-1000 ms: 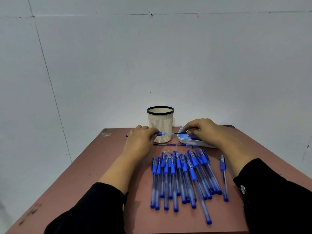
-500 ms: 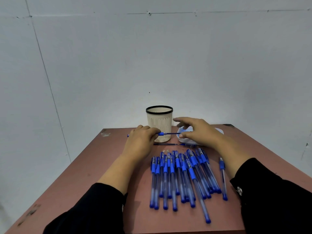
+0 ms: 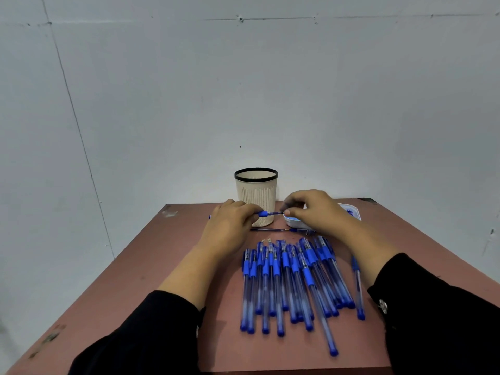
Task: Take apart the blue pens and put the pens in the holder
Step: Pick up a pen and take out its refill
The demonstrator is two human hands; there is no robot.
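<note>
Gray walls stand behind a reddish-brown table [image 3: 167, 266], where many blue pens [image 3: 292, 282] lie side by side near the front edge. Both hands hold one pen [image 3: 267, 213] up in front of the cream holder [image 3: 256, 193]: the left hand [image 3: 230, 226] grips its barrel, and the right hand [image 3: 313, 209] pinches its thin tip end. A small white tray [image 3: 351, 211] with blue bits sits just right of the holder.

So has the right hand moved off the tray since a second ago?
Yes. The right hand has moved left off the tray, toward the holder, and now pinches the pen.
</note>
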